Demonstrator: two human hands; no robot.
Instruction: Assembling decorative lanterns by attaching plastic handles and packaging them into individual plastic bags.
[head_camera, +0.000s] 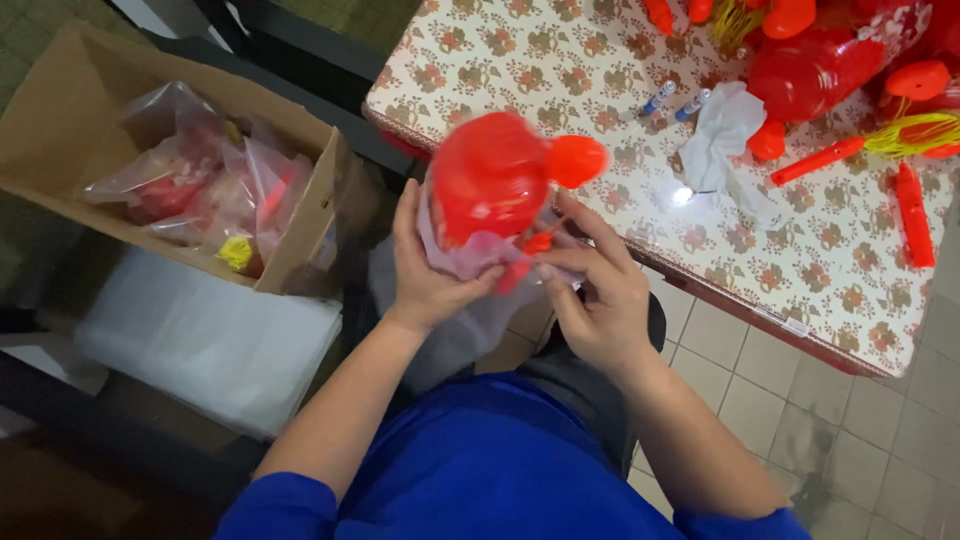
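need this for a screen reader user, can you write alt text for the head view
Seen from above, a person's left hand and right hand hold a red plastic lantern partly inside a clear plastic bag. More red parts lie on a floral-covered table; a cardboard box holds bagged pieces.

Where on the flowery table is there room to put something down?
The near-left part of the table is bare, between its edge and the two small tubes. The far-right end is crowded with red plastic parts, yellow tassels and a crumpled white bag.
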